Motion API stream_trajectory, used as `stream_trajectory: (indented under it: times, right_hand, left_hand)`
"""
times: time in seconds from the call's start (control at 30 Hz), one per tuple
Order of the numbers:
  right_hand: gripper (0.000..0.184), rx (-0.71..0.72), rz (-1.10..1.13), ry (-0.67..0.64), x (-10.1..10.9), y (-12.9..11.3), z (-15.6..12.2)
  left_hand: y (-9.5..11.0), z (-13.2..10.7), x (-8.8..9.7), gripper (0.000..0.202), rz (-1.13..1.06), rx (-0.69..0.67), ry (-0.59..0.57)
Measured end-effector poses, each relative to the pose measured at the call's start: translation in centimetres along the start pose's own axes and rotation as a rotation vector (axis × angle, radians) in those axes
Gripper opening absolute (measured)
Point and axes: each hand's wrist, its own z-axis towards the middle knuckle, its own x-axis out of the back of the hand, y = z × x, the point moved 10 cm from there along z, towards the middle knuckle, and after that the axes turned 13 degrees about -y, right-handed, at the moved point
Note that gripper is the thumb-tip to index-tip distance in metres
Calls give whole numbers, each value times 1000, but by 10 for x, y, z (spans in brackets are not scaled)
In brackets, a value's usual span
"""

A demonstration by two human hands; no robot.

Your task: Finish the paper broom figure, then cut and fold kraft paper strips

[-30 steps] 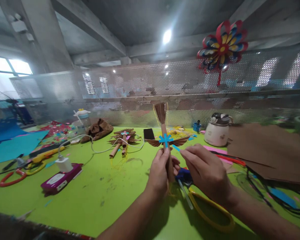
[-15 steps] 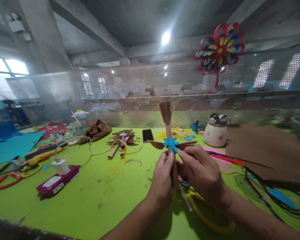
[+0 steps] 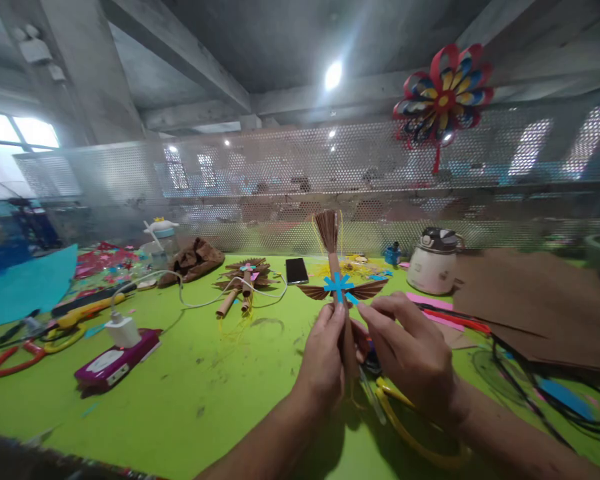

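Green table (image 3: 180,387); paper craft (image 3: 334,263) in left hand (image 3: 325,363)

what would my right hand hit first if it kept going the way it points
Probably the blue paper flower on the brown paper stick held by the left hand; depth is unclear.

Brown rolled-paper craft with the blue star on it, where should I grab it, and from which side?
Grip the bare rolled stem below the blue paper star, coming from the side near you, as the left hand does. The brown rolled-paper craft stands upright; its pleated fan top and pleated wings are thin and would likely crush.
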Motion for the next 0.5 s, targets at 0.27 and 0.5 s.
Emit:
stream_trajectory:
  times: [0.27, 0.5]
  right_hand:
    - [21, -5, -28, 1, -1, 1, -1]
    - [20, -29, -29, -14, -1, 1, 0]
  left_hand:
    - [-2, -2, -8, 29, -82, 24, -13]
    - [-6, -1, -5, 32, -107, 33, -5]
